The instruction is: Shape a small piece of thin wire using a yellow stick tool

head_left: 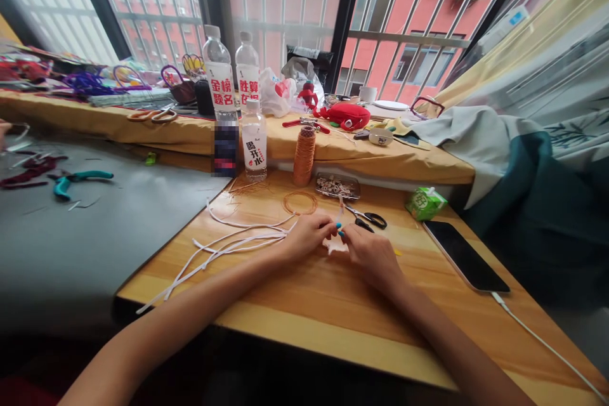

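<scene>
My left hand (309, 235) is closed in a pinch over the wooden table, with a bundle of white cords (238, 242) running out of it to the left. Close beside it my right hand (373, 257) is also pinched shut, fingertips nearly meeting those of the left. Below the fingertips shows a small white piece (335, 246); whether it belongs to the cords cannot be made out. Just beyond the hands lie black-handled scissors (373, 219) and a coil of thin orange-brown thread (299, 203). What the right fingertips grip is too small to tell.
An orange thread spool (304, 157), a water bottle (254, 146) and a clear dish of small pieces (337, 186) stand along the back. On the right are a green carton (425, 203) and a charging phone (466, 255). Teal pliers (78, 181) lie on the grey surface left.
</scene>
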### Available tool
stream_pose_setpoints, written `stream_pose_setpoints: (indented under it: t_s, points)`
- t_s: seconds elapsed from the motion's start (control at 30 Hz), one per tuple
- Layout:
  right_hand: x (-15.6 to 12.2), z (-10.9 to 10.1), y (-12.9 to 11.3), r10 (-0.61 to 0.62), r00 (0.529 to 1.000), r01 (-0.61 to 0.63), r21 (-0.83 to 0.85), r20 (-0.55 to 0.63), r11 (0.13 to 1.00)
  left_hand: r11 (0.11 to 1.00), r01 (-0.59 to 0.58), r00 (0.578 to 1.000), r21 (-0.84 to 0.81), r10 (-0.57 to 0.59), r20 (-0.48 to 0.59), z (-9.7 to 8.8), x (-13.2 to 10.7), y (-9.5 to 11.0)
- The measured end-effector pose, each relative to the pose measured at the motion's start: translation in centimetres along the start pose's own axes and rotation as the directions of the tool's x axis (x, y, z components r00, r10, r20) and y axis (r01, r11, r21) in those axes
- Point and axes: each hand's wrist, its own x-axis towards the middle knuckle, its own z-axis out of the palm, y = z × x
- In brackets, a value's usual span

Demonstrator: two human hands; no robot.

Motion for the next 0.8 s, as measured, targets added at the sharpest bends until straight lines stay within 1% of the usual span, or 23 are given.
stream_pose_setpoints:
  t_s: [0.13,0.2,0.27,0.3,0.37,0.47,0.53,0.6,0.7,0.8]
  points:
    - [0.2,0.3,0.4,0.095,0.985,-0.116,0.141,0.145,0.983,0.982,0.048,0.998,-0.181,-0.039,0.052,0.2,0.1,-0.3]
    - [0.2,0.4,0.4,0.112,0.978,-0.146,0.19,0.179,0.971,0.976,0.058,0.998,-0.212,-0.05,0.044,0.2,0.1,-0.4]
    - [0.2,0.6,0.4,0.118,0.976,-0.16,0.243,0.181,0.957,0.979,0.066,0.998,-0.191,-0.064,0.018,0.2,0.1,-0.5]
    - [0.2,0.7,0.3,0.124,0.979,-0.165,0.271,0.161,0.948,0.982,0.069,0.998,-0.176,-0.069,0.004,0.2,0.1,-0.5]
    - [0.1,0.9,0.2,0.132,0.988,-0.15,0.307,0.079,0.94,0.986,0.061,0.997,-0.156,-0.066,-0.029,0.2,0.1,-0.6]
    - [0.0,0.9,0.1,0.062,0.996,-0.045,0.239,-0.061,0.97,0.985,0.06,0.995,-0.163,-0.072,-0.074,0.2,0.2,-0.8]
    - [-0.1,0.8,0.1,-0.006,0.993,0.022,0.134,-0.116,0.991,0.976,0.085,0.992,-0.198,-0.102,-0.075,0.4,0.3,-1.0]
    - [-0.1,0.6,0.2,-0.053,0.987,0.059,0.03,-0.154,0.998,0.965,0.098,0.992,-0.242,-0.114,-0.056,0.5,0.4,-1.2]
    - [-0.2,0.2,0.3,-0.119,0.98,0.106,-0.086,-0.16,0.991,0.946,0.096,0.994,-0.309,-0.107,-0.016,0.7,0.5,-1.4]
    - [-0.3,0.2,0.3,-0.153,0.982,0.139,-0.128,-0.109,0.982,0.916,0.119,0.992,-0.383,-0.126,0.006,0.9,0.7,-1.5]
